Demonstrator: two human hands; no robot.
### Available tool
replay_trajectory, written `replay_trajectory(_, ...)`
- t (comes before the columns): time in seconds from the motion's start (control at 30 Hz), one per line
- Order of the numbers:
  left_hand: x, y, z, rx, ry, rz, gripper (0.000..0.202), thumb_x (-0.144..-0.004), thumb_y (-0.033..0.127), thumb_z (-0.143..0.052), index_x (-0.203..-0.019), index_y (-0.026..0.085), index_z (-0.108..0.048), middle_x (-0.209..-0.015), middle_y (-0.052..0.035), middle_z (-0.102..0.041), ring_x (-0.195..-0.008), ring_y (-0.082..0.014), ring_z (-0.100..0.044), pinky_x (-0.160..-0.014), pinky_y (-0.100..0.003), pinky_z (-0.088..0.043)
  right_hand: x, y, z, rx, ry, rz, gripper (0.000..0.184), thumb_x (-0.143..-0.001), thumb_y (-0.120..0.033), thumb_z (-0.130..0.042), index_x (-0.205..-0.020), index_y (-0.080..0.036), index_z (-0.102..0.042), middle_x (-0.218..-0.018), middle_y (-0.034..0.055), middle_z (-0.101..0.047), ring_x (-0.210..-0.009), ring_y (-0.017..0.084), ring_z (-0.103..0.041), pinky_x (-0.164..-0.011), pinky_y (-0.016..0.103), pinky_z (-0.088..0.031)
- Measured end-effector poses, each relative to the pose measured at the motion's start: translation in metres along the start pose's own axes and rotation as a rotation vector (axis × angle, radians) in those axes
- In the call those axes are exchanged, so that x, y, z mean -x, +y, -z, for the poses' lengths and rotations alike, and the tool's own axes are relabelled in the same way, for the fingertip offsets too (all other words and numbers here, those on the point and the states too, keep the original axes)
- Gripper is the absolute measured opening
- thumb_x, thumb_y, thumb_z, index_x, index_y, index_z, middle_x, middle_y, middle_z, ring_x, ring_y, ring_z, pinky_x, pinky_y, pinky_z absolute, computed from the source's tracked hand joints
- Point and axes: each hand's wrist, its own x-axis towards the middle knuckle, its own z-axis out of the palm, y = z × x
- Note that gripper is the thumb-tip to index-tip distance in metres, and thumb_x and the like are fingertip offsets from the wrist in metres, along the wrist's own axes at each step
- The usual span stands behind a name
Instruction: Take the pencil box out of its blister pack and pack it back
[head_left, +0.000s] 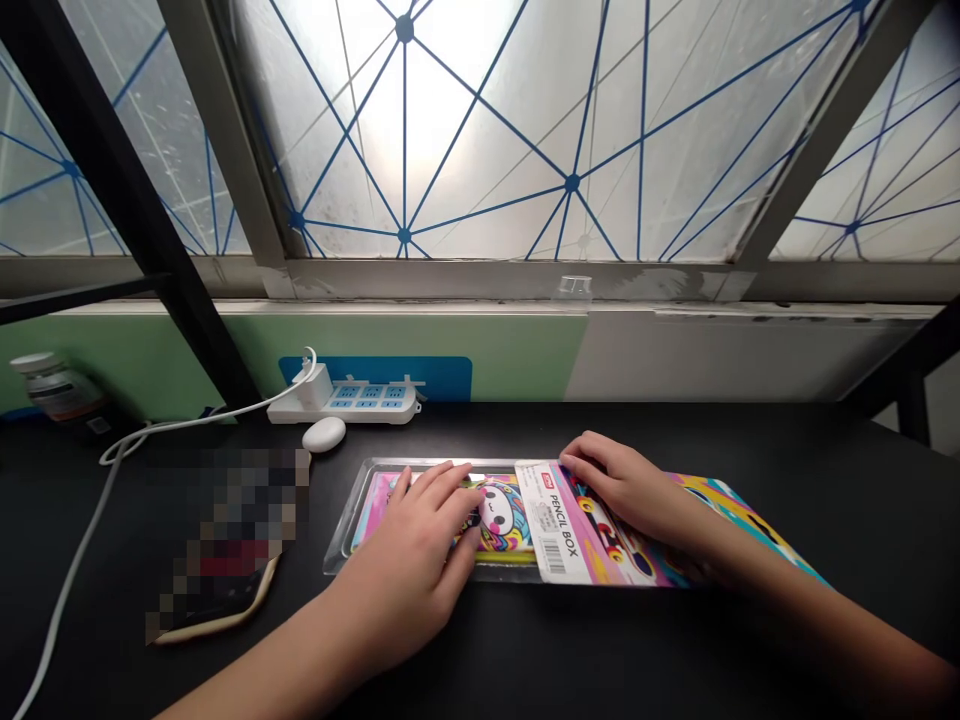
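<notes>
A colourful pencil box (517,525) in clear plastic packaging lies flat on the black desk (825,470), partly drawn out of a printed cardboard sleeve (577,540) labelled "PENCIL BOX". My left hand (412,560) lies flat on the left part of the clear packaging, fingers stretched out and together. My right hand (622,485) rests on the cardboard sleeve, its fingers curled over the sleeve's far edge.
A white power strip (352,402) with a plugged-in charger and a white cable (90,520) sits at the back left. A small white oval case (324,434) lies near it. A bottle (52,385) stands far left, and a blurred flat object (225,540) lies left of the box.
</notes>
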Motion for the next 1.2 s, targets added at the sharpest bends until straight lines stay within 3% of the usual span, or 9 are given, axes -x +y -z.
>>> replay_trajectory(0.17,0.0,-0.003,0.0,-0.017,0.029,0.003,0.035,-0.101,0.035,-0.041,-0.13,0.025,-0.058,-0.15,-0.0091,-0.048,-0.142,-0.0311,-0.038,-0.116,-0.058,-0.032,-0.006,0.02,0.027,-0.122,-0.189,-0.111,0.042,-0.085,-0.063,-0.055,-0.087,-0.022,-0.067,-0.071,0.0001,-0.064,-0.061,0.017,-0.054,-0.055,0.028,-0.039)
replay_trajectory(0.3,0.001,-0.002,0.003,-0.08,0.037,-0.041,0.034,-0.099,0.034,-0.044,-0.127,0.026,-0.061,-0.147,-0.0078,-0.053,-0.141,-0.0326,-0.04,-0.114,-0.058,-0.035,-0.007,0.029,0.039,-0.164,-0.318,-0.122,0.038,-0.077,-0.06,-0.067,-0.084,-0.022,-0.067,-0.072,-0.001,-0.062,-0.063,0.016,-0.052,-0.056,0.027,-0.037)
replay_trajectory(0.47,-0.004,-0.019,0.014,-0.188,0.07,0.02,0.036,-0.098,0.043,-0.045,-0.124,0.025,-0.063,-0.145,-0.0096,-0.054,-0.141,-0.0361,-0.038,-0.111,-0.061,-0.034,-0.002,0.028,0.046,-0.162,-0.453,-0.117,0.045,-0.081,-0.065,-0.063,-0.087,-0.021,-0.066,-0.072,-0.0015,-0.06,-0.063,0.014,-0.049,-0.055,0.025,-0.034)
replay_trajectory(0.63,-0.008,-0.032,0.011,-0.182,-0.004,0.16,0.052,-0.099,0.054,-0.04,-0.138,0.022,-0.054,-0.151,-0.0122,-0.047,-0.145,-0.0358,-0.032,-0.114,-0.066,-0.024,-0.003,0.029,0.044,-0.194,-0.424,-0.126,0.047,-0.078,-0.067,-0.065,-0.087,-0.02,-0.066,-0.074,-0.0005,-0.063,-0.065,0.015,-0.052,-0.055,0.025,-0.037)
replay_trajectory(1.0,-0.003,-0.008,0.009,0.037,-0.013,0.131,0.048,-0.1,0.055,-0.038,-0.135,0.027,-0.055,-0.151,-0.0111,-0.048,-0.146,-0.0342,-0.032,-0.115,-0.07,-0.011,0.002,0.008,0.017,-0.119,-0.303,-0.046,0.041,-0.088,-0.061,-0.055,-0.098,-0.023,-0.066,-0.097,0.004,-0.07,-0.086,0.023,-0.062,-0.071,0.029,-0.048)
replay_trajectory(1.2,-0.003,-0.005,0.017,0.371,0.204,0.18,0.039,-0.101,0.052,-0.036,-0.121,0.032,-0.062,-0.144,-0.0029,-0.056,-0.142,-0.0302,-0.04,-0.118,-0.061,-0.022,0.004,0.004,0.02,-0.101,-0.316,-0.048,0.041,-0.088,-0.063,-0.055,-0.094,-0.024,-0.068,-0.092,0.0027,-0.07,-0.081,0.022,-0.061,-0.065,0.028,-0.045)
